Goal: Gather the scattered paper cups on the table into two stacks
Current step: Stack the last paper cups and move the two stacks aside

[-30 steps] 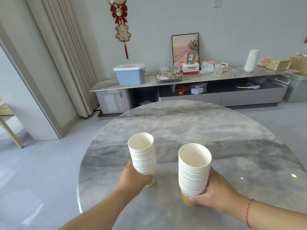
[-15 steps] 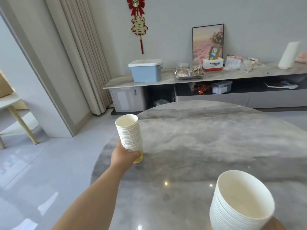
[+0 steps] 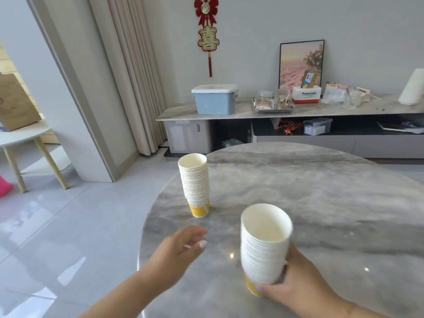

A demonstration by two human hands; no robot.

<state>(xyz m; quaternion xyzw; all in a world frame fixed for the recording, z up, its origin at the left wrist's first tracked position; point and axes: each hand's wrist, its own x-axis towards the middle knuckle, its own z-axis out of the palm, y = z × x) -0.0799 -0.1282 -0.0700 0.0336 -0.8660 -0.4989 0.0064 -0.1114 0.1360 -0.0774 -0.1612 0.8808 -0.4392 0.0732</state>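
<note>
The right hand (image 3: 296, 281) grips low on a light, crushable stack of white paper cups (image 3: 265, 244); the left hand (image 3: 181, 251) hangs open, its grip empty.

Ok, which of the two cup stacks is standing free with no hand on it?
The far stack near the table's left edge; the right hand grips the near one.

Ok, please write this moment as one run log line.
left hand: open, off far stack | right hand: grips near stack | table

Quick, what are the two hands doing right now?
Left hand: open, fingers relaxed, holding nothing.
Right hand: closed round the near tall stack of white paper cups.
</note>
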